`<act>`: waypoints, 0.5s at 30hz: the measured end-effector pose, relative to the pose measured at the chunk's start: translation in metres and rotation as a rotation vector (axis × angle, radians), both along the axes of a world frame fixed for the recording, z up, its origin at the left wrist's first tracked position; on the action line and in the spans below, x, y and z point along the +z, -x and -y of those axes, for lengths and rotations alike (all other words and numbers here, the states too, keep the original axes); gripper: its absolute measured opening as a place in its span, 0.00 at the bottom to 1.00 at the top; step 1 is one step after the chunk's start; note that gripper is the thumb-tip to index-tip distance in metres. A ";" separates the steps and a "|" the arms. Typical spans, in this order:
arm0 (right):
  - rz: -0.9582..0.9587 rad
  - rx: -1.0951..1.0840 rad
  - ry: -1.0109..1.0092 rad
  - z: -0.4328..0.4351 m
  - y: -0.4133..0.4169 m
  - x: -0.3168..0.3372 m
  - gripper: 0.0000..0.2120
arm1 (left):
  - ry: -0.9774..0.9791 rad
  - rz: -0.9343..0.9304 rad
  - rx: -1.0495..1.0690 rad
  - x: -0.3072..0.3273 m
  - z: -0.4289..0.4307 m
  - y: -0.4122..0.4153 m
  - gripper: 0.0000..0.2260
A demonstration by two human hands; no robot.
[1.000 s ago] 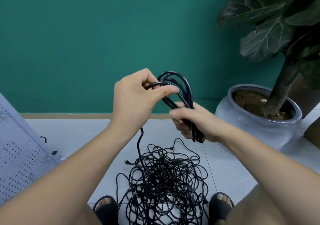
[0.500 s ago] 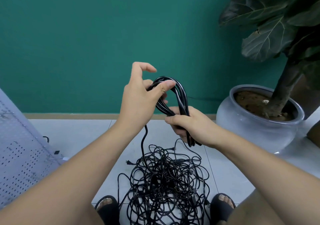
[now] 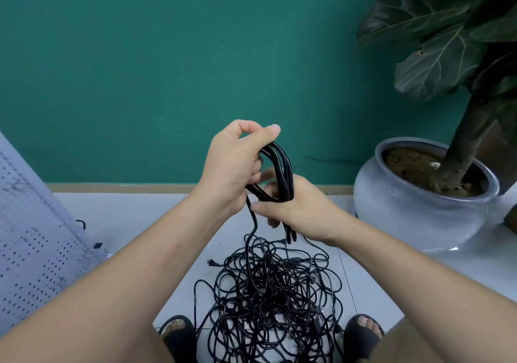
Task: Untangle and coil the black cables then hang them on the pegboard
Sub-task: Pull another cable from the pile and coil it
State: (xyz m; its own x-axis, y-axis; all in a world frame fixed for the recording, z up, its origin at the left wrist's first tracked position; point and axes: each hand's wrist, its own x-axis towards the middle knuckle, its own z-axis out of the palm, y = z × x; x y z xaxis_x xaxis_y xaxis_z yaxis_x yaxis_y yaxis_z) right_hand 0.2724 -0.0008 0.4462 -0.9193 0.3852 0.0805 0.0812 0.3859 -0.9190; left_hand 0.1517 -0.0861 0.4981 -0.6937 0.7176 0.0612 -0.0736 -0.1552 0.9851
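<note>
A coil of black cable (image 3: 284, 168) stands upright between my hands, above the floor. My right hand (image 3: 299, 209) grips the coil's lower part, and the loop ends stick out below it. My left hand (image 3: 233, 167) holds the strand at the top of the coil, fingers curled round it. From there a single strand drops to a large tangled heap of black cables (image 3: 268, 298) on the floor between my feet. The white pegboard (image 3: 30, 250) leans at the left edge.
A grey ceramic pot (image 3: 419, 209) with a large-leaved plant stands on the right against the green wall. My sandalled feet (image 3: 176, 332) flank the heap. A black hook (image 3: 81, 223) and a small black piece (image 3: 98, 245) lie by the pegboard's edge.
My left hand has moved up and over the top of the coil, its fingers closing round the strand. The right hand has kept its grip on the lower part.
</note>
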 end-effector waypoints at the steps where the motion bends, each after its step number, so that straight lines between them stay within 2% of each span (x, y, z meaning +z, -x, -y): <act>1: -0.021 0.015 0.012 0.001 0.000 0.002 0.14 | -0.001 0.006 0.016 0.000 -0.001 0.001 0.13; 4: 0.021 0.048 0.025 0.008 0.001 0.004 0.06 | -0.001 0.028 0.042 0.000 -0.006 0.000 0.12; 8: 0.120 -0.047 -0.101 0.017 0.006 0.000 0.12 | 0.026 0.025 0.072 0.002 -0.009 0.000 0.11; 11: 0.181 -0.126 -0.163 0.019 0.008 0.004 0.10 | 0.025 0.025 0.095 0.004 -0.009 0.003 0.11; 15: 0.150 -0.138 -0.083 0.022 0.008 0.004 0.14 | 0.038 -0.023 0.140 0.003 -0.010 0.002 0.08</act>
